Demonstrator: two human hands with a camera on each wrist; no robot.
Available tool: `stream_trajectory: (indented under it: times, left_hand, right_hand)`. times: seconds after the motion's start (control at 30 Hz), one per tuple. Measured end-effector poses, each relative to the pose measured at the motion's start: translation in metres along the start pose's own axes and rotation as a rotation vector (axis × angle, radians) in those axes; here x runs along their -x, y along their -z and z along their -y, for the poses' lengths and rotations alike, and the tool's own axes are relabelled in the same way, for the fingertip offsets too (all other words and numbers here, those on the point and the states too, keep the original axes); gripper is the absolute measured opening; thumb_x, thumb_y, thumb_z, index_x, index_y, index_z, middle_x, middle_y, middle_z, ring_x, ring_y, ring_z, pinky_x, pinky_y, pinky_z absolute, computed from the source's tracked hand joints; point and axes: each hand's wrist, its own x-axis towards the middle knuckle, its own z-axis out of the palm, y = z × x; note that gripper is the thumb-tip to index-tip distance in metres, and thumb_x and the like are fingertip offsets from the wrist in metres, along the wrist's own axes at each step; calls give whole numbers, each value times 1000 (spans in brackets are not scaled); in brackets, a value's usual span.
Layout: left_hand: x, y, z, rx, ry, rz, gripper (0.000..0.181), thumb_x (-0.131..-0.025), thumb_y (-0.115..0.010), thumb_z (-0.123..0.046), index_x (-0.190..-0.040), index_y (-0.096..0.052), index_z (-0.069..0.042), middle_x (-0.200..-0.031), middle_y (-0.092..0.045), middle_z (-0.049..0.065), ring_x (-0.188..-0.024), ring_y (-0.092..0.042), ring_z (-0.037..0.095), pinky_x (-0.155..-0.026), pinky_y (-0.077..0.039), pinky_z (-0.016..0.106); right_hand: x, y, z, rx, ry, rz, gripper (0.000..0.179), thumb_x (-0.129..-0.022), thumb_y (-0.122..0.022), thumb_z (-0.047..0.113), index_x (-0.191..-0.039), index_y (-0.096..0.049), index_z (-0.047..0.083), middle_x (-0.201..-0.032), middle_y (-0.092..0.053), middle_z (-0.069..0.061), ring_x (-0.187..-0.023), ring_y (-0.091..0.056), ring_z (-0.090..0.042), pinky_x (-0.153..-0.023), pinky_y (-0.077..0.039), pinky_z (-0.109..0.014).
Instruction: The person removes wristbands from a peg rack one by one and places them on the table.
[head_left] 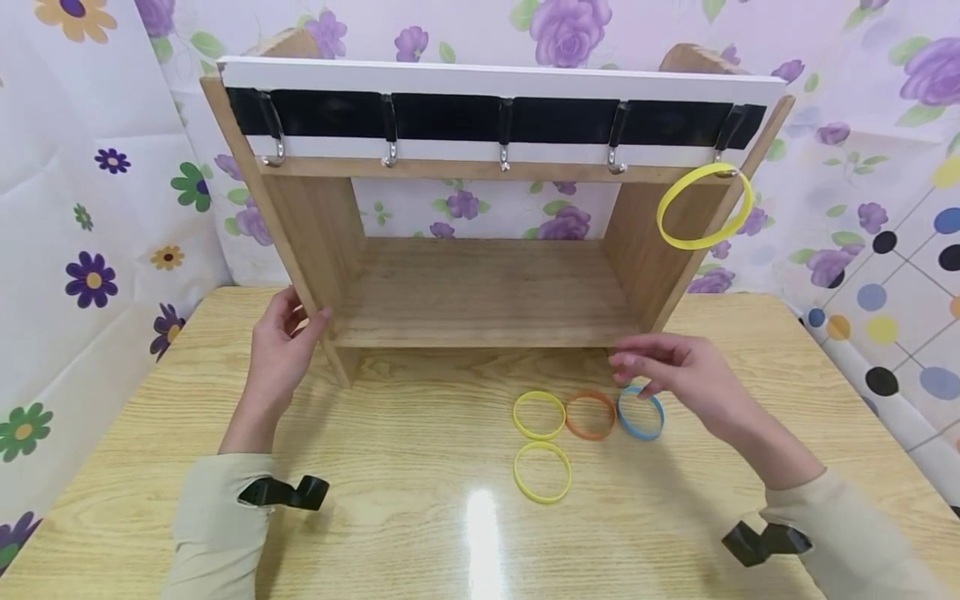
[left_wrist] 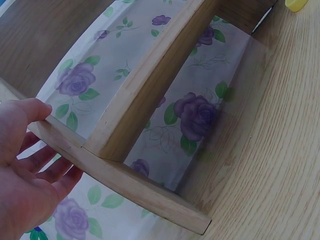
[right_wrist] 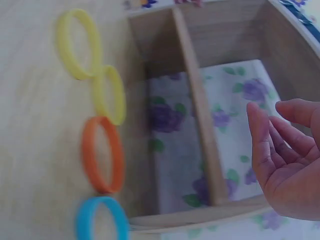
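Note:
A wooden rack (head_left: pixel 480 292) with a row of hooks stands on the table. My left hand (head_left: pixel 281 350) grips the front edge of its left side panel (left_wrist: pixel 130 182), thumb on the inner side and fingers behind. Above the blue wristband (head_left: pixel 641 414), near the shelf's right front corner, my right hand (head_left: pixel 678 371) holds nothing, its fingers loosely bent and apart from the thumb in the right wrist view. An orange wristband (head_left: pixel 590 392) and two yellow wristbands (head_left: pixel 539 393) (head_left: pixel 542 502) lie to the left of the blue one. Another yellow wristband (head_left: pixel 705 243) hangs from the rightmost hook.
Several metal hooks (head_left: pixel 389 154) line the black-and-white strip (head_left: pixel 450 117) across the rack's top. Flowered sheeting (head_left: pixel 465 33) covers the wall behind, and a dotted sheet (head_left: pixel 900 333) drops along the right side. The light wood tabletop (head_left: pixel 390 517) reflects a bright streak.

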Motion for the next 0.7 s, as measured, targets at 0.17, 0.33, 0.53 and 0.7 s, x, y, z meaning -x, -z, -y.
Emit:
stream_trajectory:
  times: [0.17, 0.33, 0.53, 0.7]
  left_hand:
    - [1, 0, 0, -1, 8, -3, 50, -96, -57, -9, -141, -40, 3, -129, -48, 11, -118, -49, 16, -95, -43, 20]
    - [0, 2, 1, -15, 1, 3, 51, -97, -57, -11, -142, -39, 2, -131, -47, 13, -120, -48, 19, -97, -43, 24]
    - [1, 2, 2, -26, -19, 8, 50, -97, -56, -13, -141, -39, 3, -131, -47, 13, -119, -49, 18, -95, -43, 22]
    - [1, 1, 2, -13, -19, 12, 49, -97, -56, -13, -141, -39, 3, -130, -47, 13, -119, -49, 18, -95, -43, 22]
  right_hand:
    - [-2, 16, 10, -28, 77, -55, 30, -98, -59, 14, -121, -60, -6, -101, -71, -2, -90, -67, -15, -68, -56, -29]
    - [-5, 30, 19, -179, 129, -85, 22, -97, -59, 9, -117, -65, 4, -104, -71, -3, -90, -67, -13, -65, -55, -25]
    - [-10, 38, 31, -322, 161, -112, 26, -97, -59, 8, -120, -62, -3, -109, -69, -7, -94, -68, -15, -68, -56, -25]
    - [-15, 44, 40, -447, 202, -87, 25, -97, -55, 2, -121, -63, -2, -111, -69, -8, -99, -67, -17, -74, -56, -29]
